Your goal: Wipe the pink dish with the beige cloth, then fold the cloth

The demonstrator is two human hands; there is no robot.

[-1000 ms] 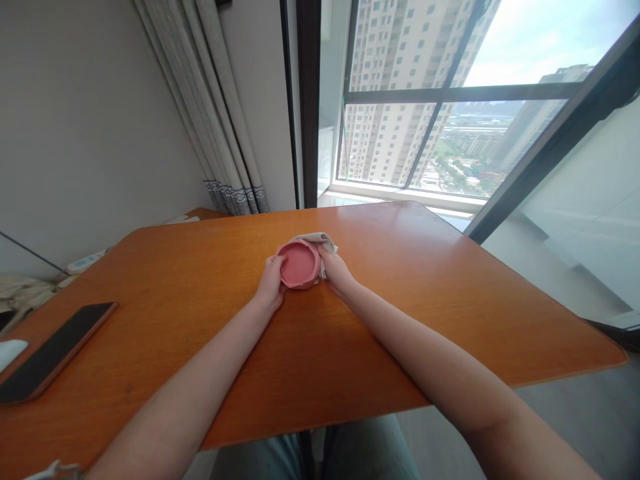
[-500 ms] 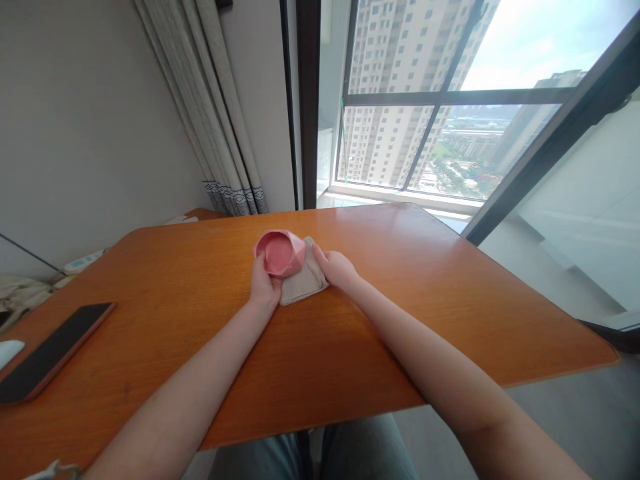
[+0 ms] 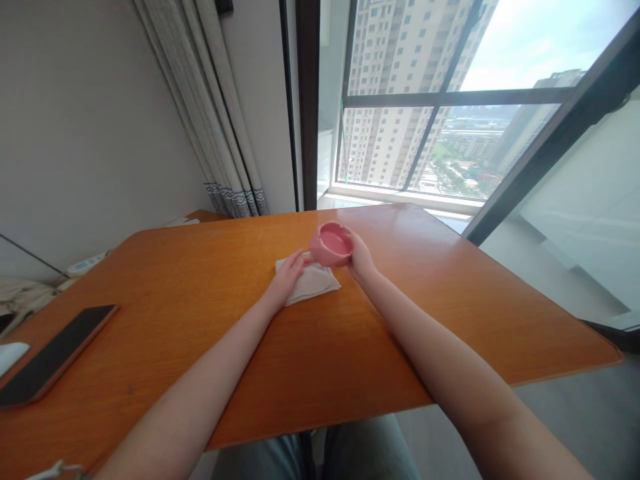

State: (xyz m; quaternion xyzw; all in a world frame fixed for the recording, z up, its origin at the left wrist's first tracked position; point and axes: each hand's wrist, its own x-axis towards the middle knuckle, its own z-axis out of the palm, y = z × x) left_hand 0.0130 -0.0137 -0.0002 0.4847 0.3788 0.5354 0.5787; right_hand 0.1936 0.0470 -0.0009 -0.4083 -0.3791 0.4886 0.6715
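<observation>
A wide, orange-brown wooden surface (image 3: 200, 353) spreads across most of the view, its far edge lying toward a window and its near edge just above the wearer's lap. A plain grey wall (image 3: 90, 113) rises behind it on the left. To the right, a large dark-framed window (image 3: 390, 140) looks out on a pale high-rise under a bright, cloudy sky. Between wall and window hangs a long grey curtain (image 3: 220, 113) with a dark patterned band near its hem. Two bare forearms reach in from the bottom corners, the left forearm (image 3: 200, 373) and the right forearm (image 3: 440, 347), and below the near edge show legs in blue jeans (image 3: 370, 447). At the left side of the surface lies a long, flat black panel (image 3: 55, 357) with a brown edge. Near the middle, a folded pale cloth (image 3: 313, 287) lies flat. The left hand (image 3: 287, 275) rests over the left part of this cloth, its grip loose and spread, fingers stretched toward the bowl; whether they touch it is hard to tell. The right hand (image 3: 361, 255) has its grip closed around the right side of a small pink bowl (image 3: 327, 258). The bowl, faceted outside, is above the cloth's far right part, its mouth tipped toward the viewer; whether it touches the cloth is unclear. Smallest is a smooth white object (image 3: 11, 355), cut off at the left border.
</observation>
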